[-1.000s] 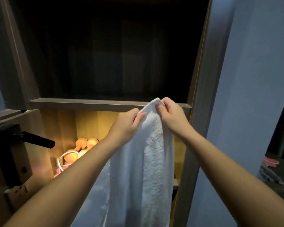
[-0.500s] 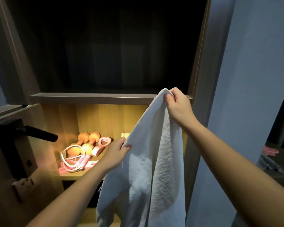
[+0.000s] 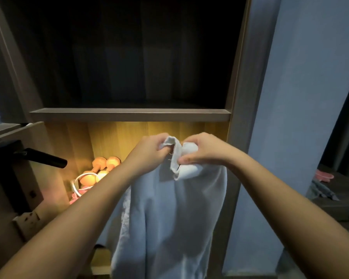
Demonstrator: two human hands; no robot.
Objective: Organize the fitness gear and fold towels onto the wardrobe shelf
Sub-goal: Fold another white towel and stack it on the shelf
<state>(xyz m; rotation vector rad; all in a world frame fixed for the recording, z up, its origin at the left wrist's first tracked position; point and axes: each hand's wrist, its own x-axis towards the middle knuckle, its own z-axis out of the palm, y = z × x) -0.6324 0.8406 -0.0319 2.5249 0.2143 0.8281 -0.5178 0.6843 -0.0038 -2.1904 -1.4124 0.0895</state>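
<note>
The white towel (image 3: pixel 169 208) is held hanging below the wardrobe shelf (image 3: pixel 129 114), which lies at 12 o'clock. Its top edge is pinched by the curled left hand (image 3: pixel 149 154) and bunched in the right hand (image 3: pixel 201 152), at 3 o'clock. It is judged soft, light and limp, and best taken at the corners.

Both hands hold a white towel (image 3: pixel 169 214) up before the wardrobe shelf (image 3: pixel 129 114): the left hand (image 3: pixel 149 151) and right hand (image 3: pixel 201 151) pinch its bunched top edge close together. Orange dumbbells (image 3: pixel 101 168) lie in the lit compartment below the shelf, left of the hanging cloth.
</note>
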